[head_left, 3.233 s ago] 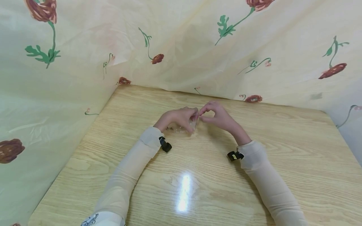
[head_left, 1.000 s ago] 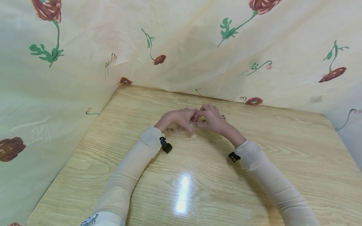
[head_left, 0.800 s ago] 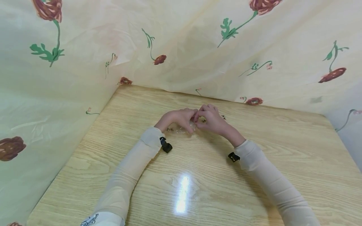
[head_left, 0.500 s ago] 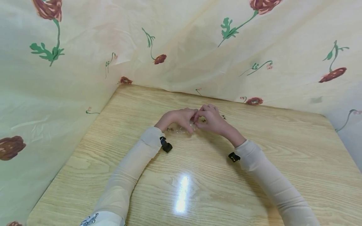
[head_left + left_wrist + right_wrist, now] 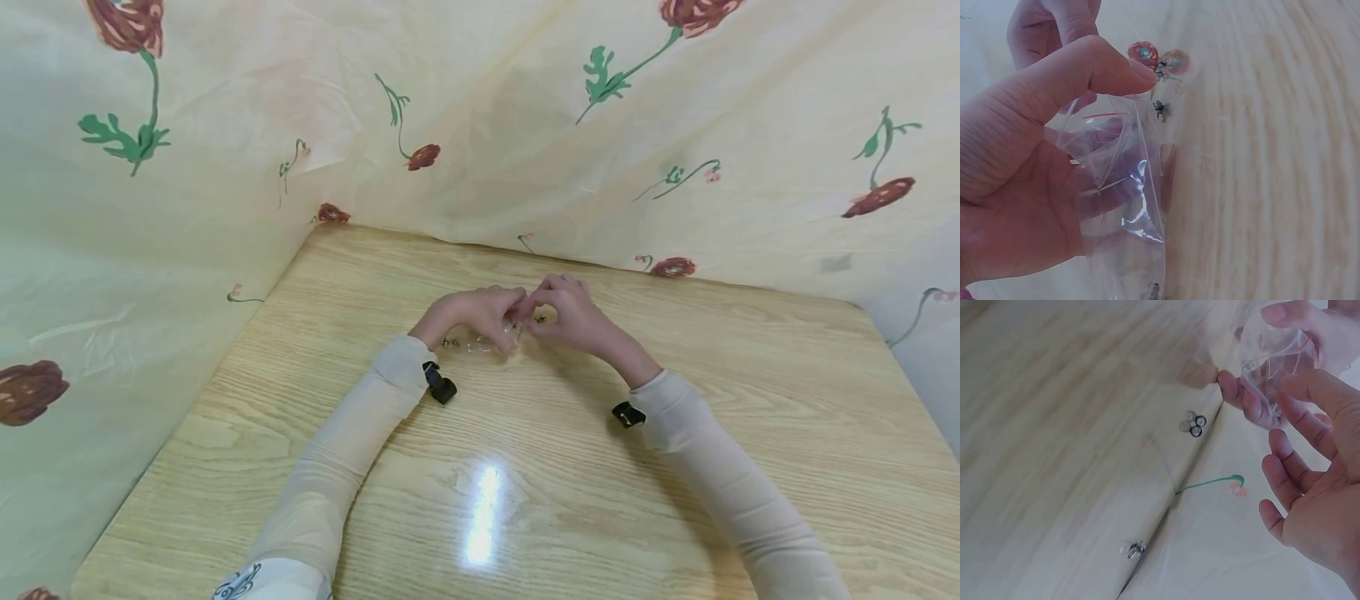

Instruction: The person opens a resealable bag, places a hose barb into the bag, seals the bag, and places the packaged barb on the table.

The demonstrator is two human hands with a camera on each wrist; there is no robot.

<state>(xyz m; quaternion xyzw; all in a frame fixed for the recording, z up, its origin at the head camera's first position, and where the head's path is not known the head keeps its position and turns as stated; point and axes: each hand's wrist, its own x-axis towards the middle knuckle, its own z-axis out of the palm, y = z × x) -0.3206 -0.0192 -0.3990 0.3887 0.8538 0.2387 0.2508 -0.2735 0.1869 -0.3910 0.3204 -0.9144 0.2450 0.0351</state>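
Observation:
My left hand (image 5: 483, 315) holds a clear plastic zip bag (image 5: 1122, 206) with a red line along its mouth, thumb on the near side and fingers behind. The mouth is spread apart. At the bag's bottom, in the left wrist view, shows a small metal piece (image 5: 1151, 291), its exact kind unclear. My right hand (image 5: 570, 315) is beside the bag's mouth, thumb and forefinger bent toward each other. Between those fingertips I see nothing held. In the right wrist view, the other fingers of the right hand (image 5: 1319, 487) are loosely bent and apart.
More small metal pieces lie on the wooden table (image 5: 420, 500): a ring-shaped group (image 5: 1194, 424) and a single piece (image 5: 1134, 549) near the back edge. Others (image 5: 450, 342) show by the left wrist. A flowered sheet (image 5: 480, 150) hangs behind and at left.
Over the last half second my right hand has drawn back slightly to the right from the bag's mouth. A dark speck at its fingertips now shows at the bag. The left hand has stayed.

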